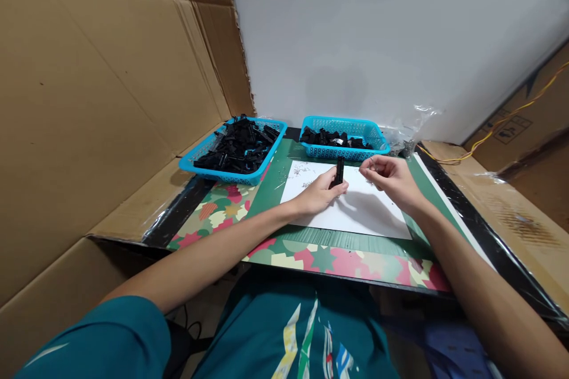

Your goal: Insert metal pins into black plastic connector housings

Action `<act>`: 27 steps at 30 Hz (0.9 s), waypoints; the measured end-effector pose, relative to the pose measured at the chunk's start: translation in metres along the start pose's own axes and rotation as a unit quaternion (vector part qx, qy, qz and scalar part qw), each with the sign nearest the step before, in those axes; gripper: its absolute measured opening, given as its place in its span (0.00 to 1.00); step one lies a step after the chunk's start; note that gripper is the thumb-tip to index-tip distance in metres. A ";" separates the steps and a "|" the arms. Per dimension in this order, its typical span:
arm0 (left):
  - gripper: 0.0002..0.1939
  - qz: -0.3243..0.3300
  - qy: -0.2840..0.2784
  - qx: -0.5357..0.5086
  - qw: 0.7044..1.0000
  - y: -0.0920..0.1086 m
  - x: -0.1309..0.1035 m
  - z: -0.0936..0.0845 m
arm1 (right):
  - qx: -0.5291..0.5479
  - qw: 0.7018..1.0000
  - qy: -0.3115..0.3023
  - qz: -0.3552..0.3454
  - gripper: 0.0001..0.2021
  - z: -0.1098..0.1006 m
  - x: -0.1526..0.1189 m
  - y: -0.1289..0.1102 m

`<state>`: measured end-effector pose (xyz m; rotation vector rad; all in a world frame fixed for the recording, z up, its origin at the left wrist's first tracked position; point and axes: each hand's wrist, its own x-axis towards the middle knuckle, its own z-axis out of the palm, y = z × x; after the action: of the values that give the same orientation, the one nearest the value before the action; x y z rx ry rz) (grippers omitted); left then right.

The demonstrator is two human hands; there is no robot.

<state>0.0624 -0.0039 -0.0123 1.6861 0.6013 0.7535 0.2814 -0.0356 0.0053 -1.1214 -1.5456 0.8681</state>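
Observation:
My left hand (319, 192) is closed around a black plastic piece (340, 172), which stands roughly upright above a white sheet (351, 213). To its right, my right hand (389, 176) is raised over the sheet with thumb and forefinger pinched together; whatever they hold, if anything, is too small to make out. Small bits (302, 170) lie scattered on the sheet's upper left part, and more are partly hidden behind the hands.
A blue basket (189, 164) heaped with black parts stands at the left. A second blue basket (382, 141) with black pieces is behind the sheet, beside a clear plastic bag (406, 136). Cardboard (111, 59) walls the left side; a yellow wire (511, 113) runs at the right.

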 end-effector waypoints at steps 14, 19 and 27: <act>0.23 0.090 -0.060 0.438 0.892 -0.001 -0.008 0.007 | -0.156 0.974 -0.144 0.082 0.16 -0.033 -0.001 0.000; 0.25 0.096 -0.093 0.473 0.871 -0.006 -0.008 0.010 | -0.220 0.957 -0.176 0.068 0.11 -0.022 0.002 0.007; 0.25 0.097 -0.090 0.471 0.872 -0.006 -0.009 0.011 | -0.266 0.948 -0.170 0.033 0.07 -0.014 0.005 0.014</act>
<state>0.0650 -0.0160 -0.0216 2.7182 0.7294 0.4297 0.2978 -0.0268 -0.0023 -1.4637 -2.1214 0.7306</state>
